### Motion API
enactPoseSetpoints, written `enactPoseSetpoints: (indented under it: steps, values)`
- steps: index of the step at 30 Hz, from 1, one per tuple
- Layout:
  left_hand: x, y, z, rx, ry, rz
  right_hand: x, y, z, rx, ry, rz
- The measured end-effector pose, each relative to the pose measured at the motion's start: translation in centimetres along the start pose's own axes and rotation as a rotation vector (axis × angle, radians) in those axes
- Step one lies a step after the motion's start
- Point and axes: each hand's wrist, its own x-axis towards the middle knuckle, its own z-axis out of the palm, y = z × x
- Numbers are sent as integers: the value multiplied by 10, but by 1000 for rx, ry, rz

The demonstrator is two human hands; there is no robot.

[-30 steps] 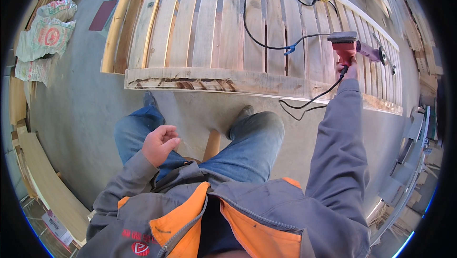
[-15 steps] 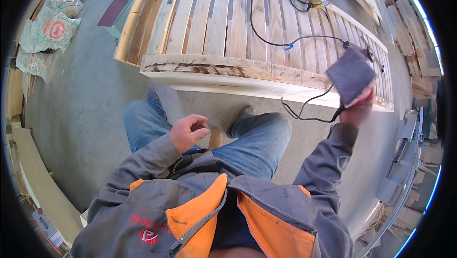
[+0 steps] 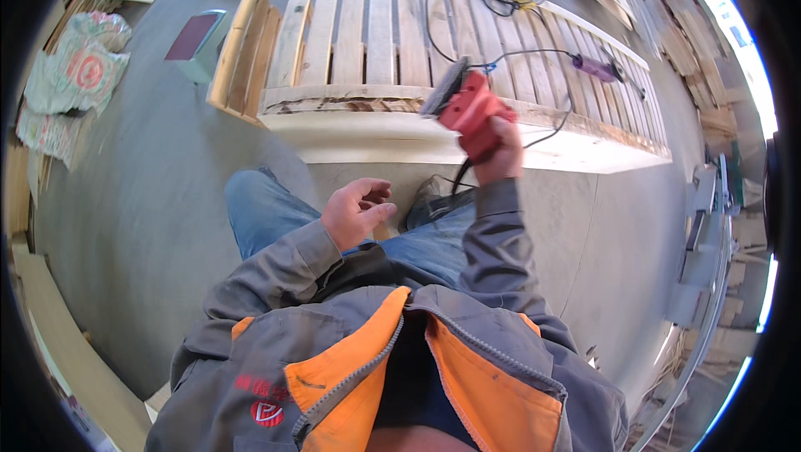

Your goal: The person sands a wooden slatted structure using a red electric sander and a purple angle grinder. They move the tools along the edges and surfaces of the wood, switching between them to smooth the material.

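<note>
In my right hand (image 3: pixel 503 151) is a red sheet sander (image 3: pixel 476 111), my fingers closed round its body. It is tilted, with its flat dark pad (image 3: pixel 447 87) facing up and to the left, and it is held above the near edge of a slatted wooden frame (image 3: pixel 350 100). A black cord hangs from the sander's lower end. My left hand (image 3: pixel 357 214) hovers over my lap, fingers loosely bent and thumb apart, with nothing visible in it.
On the slats lie a purple power tool (image 3: pixel 594 67) and a looped black cable (image 3: pixel 430 22) with a yellow connector (image 3: pixel 523 1). Left of the frame stand a short wooden piece (image 3: pixel 242 60) and a dark-topped box (image 3: pixel 197 39). White sacks (image 3: pixel 79 76) lie farther left; stacked timber (image 3: pixel 701 76) lines the right.
My right hand has carried the sander leftward from the frame's right end and turned it, so its red body now shows. My left hand has moved slightly right and up.
</note>
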Motion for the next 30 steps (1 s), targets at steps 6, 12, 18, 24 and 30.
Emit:
enactPoseSetpoints:
  steps: [6, 12, 18, 24, 30]
  values:
    - [1, -3, 19, 73, -5, 72, -37, 33, 43, -61, 100, 158]
    - [4, -27, 15, -167, 3, -30, -57, 38, 72, -193, 130, 148]
    - [-8, 2, 25, 56, 76, 114, -58, 54, 60, -696, 58, -151]
    - [0, 69, 11, 345, 260, 540, -73, 48, 70, -1155, 15, -335]
    - [26, 54, 19, 695, 357, 768, -83, 69, 58, -1180, -17, -411]
